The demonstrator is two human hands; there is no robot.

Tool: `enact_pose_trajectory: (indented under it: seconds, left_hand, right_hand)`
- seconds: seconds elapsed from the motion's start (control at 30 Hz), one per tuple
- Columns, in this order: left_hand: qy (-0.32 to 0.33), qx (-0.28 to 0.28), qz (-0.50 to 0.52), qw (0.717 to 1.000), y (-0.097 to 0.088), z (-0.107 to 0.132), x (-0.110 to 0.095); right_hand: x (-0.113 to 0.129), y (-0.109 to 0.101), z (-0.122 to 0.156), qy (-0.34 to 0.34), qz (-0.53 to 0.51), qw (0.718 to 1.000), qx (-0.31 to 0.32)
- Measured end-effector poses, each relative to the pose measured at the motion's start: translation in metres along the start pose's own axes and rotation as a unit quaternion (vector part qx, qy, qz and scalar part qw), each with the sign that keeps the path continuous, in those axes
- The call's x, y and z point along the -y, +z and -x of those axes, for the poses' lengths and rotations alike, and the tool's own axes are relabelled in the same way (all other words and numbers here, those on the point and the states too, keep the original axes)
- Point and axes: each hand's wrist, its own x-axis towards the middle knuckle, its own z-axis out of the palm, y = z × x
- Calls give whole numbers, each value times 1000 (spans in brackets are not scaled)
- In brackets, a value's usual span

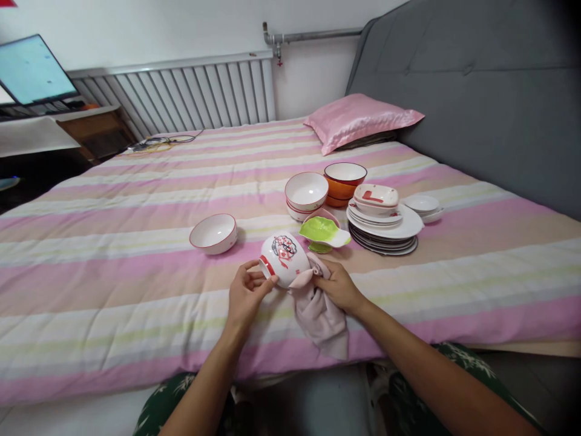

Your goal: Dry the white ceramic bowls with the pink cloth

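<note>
Tipped on its side above the bed's front part is a white bowl [285,257] with a red and black printed design. My left hand [247,287] grips its red-banded foot. Bunched in my right hand [338,284] is a pale pink cloth [320,318], pressed to the bowl's rim side and hanging down. The bowl's inside faces away and is hidden. Just behind my hands lies a green leaf-shaped dish [320,230]. A single white bowl [213,234] with a red rim stands left of them.
Behind are stacked white bowls [307,191] and orange bowls [345,174]. Stacked plates [411,223] bear small rectangular dishes [376,197]; small saucers [422,203] lie to their right. A pink pillow [363,118] rests near the grey headboard [472,97]. Cables [163,142] lie at the far left.
</note>
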Motion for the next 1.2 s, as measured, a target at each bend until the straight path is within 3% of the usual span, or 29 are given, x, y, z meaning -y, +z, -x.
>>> enact_pose_trajectory:
  seconds: [0.43,0.57,0.7,0.97,1.2]
  left_hand:
    - [-34,-12,21,999,-1,0,-1]
    - [3,-20,-8,1000,2,1,3]
    - [81,-46,-128,987,6,7,10]
    - [204,-98,-351,909,14,22,15]
    - [347,-127,-498,784,19,30,27]
  right_hand:
    - [3,2,2,0,126,992,7]
    - [2,2,3,3,119,993,-4]
    - [1,4,4,13,117,993,-26]
    - [8,9,7,-17,128,988,-88]
    - [11,14,11,-46,109,987,-108]
